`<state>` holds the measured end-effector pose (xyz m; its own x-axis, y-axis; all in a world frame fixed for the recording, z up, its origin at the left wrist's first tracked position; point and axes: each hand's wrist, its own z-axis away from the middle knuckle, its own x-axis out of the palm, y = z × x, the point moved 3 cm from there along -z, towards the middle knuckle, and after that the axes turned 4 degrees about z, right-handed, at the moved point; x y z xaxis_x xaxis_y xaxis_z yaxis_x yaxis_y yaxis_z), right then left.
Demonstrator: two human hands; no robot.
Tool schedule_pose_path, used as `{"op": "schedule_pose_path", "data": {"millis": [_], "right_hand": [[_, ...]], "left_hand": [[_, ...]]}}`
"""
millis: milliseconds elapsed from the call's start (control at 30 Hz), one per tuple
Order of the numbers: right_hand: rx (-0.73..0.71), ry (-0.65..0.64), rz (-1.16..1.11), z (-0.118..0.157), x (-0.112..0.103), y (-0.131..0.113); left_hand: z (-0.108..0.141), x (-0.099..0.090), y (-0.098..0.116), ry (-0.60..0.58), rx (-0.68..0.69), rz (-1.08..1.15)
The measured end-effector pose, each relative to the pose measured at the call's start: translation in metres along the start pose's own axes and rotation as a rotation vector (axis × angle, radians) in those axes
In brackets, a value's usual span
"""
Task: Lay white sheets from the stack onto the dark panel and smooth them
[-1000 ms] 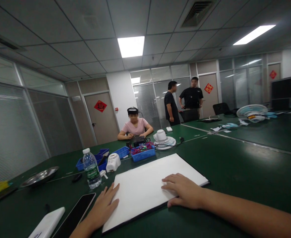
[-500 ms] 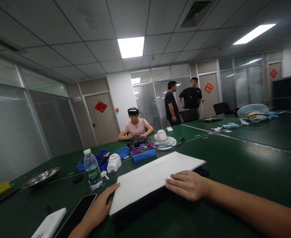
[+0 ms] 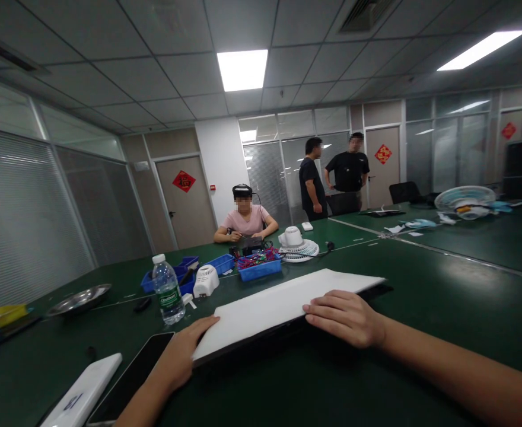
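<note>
White pad (image 3: 270, 305), right of the bottle (image 3: 168, 292) and a little nearer, tilted, with near edge raised over the green table (image 3: 443, 314). Grasped at the left end by the left hand (image 3: 187, 347), half closed, with fingertips on the edge and thumb hidden. Gripped along the near edge by the right hand (image 3: 347, 318), with fingers close together, bent over the top face, and thumb likewise out of view. Matte, plain and paper-like on top; broad, flat, four-cornered, with black showing below the near edge. Just right of the bottle, a rounded, slotted, hard white housing (image 3: 206, 281); farther right, a blue plastic tray (image 3: 261, 272) of tangled wires; nearer than the bottle, a glossy dark phone (image 3: 130, 376) beside a smooth white case (image 3: 85, 388).
</note>
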<state>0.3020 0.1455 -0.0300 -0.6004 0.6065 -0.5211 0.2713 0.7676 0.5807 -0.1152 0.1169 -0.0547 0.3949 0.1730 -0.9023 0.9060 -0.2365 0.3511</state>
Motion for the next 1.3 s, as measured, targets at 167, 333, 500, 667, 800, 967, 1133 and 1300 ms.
{"op": "schedule_pose_path", "data": {"millis": [167, 333, 500, 667, 800, 967, 1133, 1300], "right_hand": [[0.059, 0.037, 0.018, -0.001, 0.008, -0.007], [0.229, 0.02, 0.09, -0.017, -0.002, -0.003], [0.385, -0.1, 0.146, -0.038, -0.045, 0.017], [0.511, -0.34, 0.143, -0.03, -0.105, 0.025], [0.557, -0.408, 0.27, 0.011, -0.149, 0.031], [0.793, -0.629, 0.385, 0.084, -0.178, 0.065], [1.0, -0.839, 0.444, 0.118, -0.179, 0.098], [0.986, -0.784, 0.532, 0.143, -0.155, 0.121]], "left_hand": [[-0.001, 0.001, 0.002, 0.024, 0.003, -0.048], [0.002, -0.003, 0.007, 0.057, -0.011, -0.069], [-0.002, 0.004, 0.002, 0.1, -0.09, -0.065], [-0.007, 0.019, -0.018, 0.075, -0.145, -0.033], [-0.008, 0.026, -0.028, 0.049, -0.162, -0.009], [-0.009, 0.029, -0.031, 0.03, -0.164, 0.006], [-0.008, 0.03, -0.034, 0.031, -0.182, -0.003], [-0.008, 0.03, -0.033, 0.041, -0.187, -0.02]]}}
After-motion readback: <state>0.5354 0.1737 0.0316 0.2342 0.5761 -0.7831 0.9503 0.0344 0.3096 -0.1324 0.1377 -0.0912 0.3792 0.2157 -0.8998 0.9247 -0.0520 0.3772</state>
